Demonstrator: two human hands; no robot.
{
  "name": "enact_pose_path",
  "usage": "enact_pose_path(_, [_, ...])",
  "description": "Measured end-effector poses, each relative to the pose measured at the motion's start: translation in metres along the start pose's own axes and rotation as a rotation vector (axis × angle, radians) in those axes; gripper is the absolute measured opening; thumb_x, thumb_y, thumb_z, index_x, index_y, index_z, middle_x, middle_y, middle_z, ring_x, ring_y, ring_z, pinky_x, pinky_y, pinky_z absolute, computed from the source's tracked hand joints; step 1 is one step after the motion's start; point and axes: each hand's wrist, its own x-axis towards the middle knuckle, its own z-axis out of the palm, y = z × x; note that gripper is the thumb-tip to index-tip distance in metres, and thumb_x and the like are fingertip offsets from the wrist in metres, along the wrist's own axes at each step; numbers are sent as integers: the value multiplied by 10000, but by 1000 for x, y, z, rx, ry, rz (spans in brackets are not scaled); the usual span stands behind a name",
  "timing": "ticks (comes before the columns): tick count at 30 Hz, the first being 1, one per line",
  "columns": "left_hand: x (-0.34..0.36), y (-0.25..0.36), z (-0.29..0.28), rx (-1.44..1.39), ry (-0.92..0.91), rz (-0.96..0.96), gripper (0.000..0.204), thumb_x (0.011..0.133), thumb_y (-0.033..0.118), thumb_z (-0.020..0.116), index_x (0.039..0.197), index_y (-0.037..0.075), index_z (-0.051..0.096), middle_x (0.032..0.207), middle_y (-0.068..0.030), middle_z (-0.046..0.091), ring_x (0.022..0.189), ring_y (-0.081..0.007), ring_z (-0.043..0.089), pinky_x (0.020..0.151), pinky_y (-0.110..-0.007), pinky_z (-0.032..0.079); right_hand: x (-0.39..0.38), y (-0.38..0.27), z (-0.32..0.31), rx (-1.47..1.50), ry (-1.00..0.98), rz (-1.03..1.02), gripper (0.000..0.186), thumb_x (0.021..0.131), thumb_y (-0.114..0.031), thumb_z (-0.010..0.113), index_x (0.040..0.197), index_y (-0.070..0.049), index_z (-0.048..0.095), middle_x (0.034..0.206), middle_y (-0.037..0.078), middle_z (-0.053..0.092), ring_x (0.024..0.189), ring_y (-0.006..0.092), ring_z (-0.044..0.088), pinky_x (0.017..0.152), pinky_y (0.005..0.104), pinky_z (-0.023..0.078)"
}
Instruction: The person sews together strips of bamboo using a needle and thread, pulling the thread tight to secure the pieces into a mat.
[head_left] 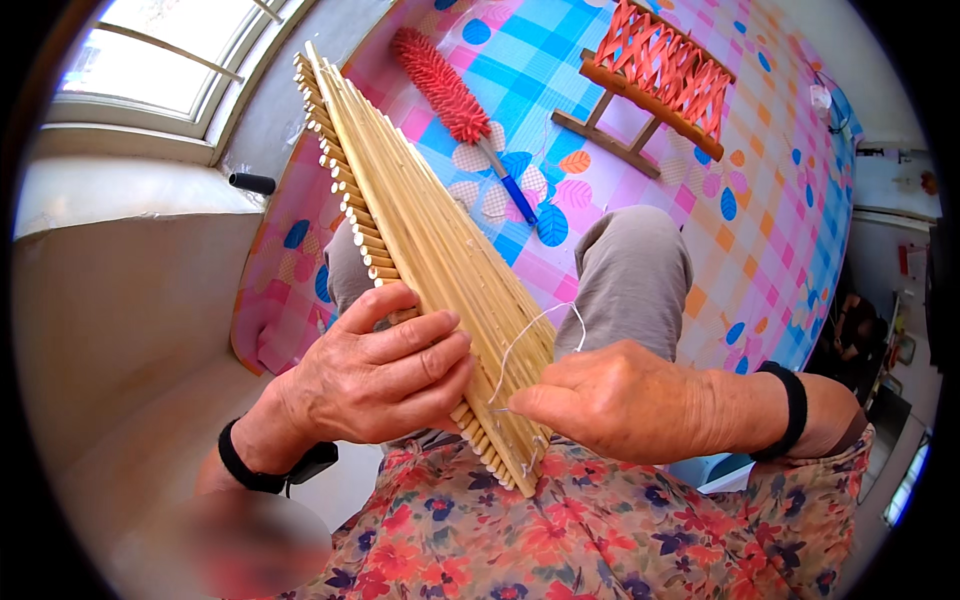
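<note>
A long panel of pale yellow plant stalks (440, 235), laid side by side with their round cut ends along the left edge, slants across my lap. My left hand (375, 365) grips its left edge near the lower end, fingers spread over the top face and curled round the stalk ends. My right hand (630, 400) is closed in a pinch at the panel's lower right. A thin needle (499, 410) shows at its fingertips, touching or very near the stalks; its other end is hidden in the fingers. White thread (520, 338) loops up over the panel.
Ahead lies a colourful checked cloth (560, 60) with leaf prints. On it are a red fluffy duster (445, 85) with a blue handle and a wooden stool (650, 75) with woven red straps. A window (140, 75) is at the left, with a black tube (252, 183) below it.
</note>
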Motion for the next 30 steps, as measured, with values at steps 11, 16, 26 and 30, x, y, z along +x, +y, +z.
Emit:
enact_pose_path(11, [14, -13, -3, -115, -48, 63, 267, 785, 252, 656, 958, 53, 618, 941, -65, 612, 964, -219, 601, 855, -422, 447, 4, 7, 2, -58, 30, -2, 178, 743, 6, 590, 916, -21, 560, 746, 140, 571, 712, 308, 626, 609, 387, 509])
enact_pose_path(16, [57, -34, 18, -219, 15, 159, 264, 714, 295, 697, 754, 87, 541, 755, -34, 551, 817, -220, 554, 820, -358, 391, -22, 14, -16, -37, 99, 188, 181, 811, -1, 624, 986, -40, 640, 760, 117, 606, 657, 254, 616, 581, 319, 493])
enact_pose_path(26, [84, -51, 53, -353, 380, 270, 249, 736, 259, 699, 830, 43, 620, 926, -90, 648, 1067, -250, 567, 964, -406, 383, -54, 12, -17, 184, 271, 551, 122, 892, 13, 564, 985, -3, 641, 748, 40, 592, 582, 101, 578, 521, 233, 459])
enact_pose_path(30, [62, -59, 53, -300, 530, 151, 138, 804, 147, 601, 912, 61, 604, 1103, -109, 613, 1135, -272, 543, 988, -433, 369, -58, 12, -16, 201, 257, 604, 129, 891, 18, 566, 997, -4, 636, 732, 41, 566, 581, 106, 575, 525, 233, 457])
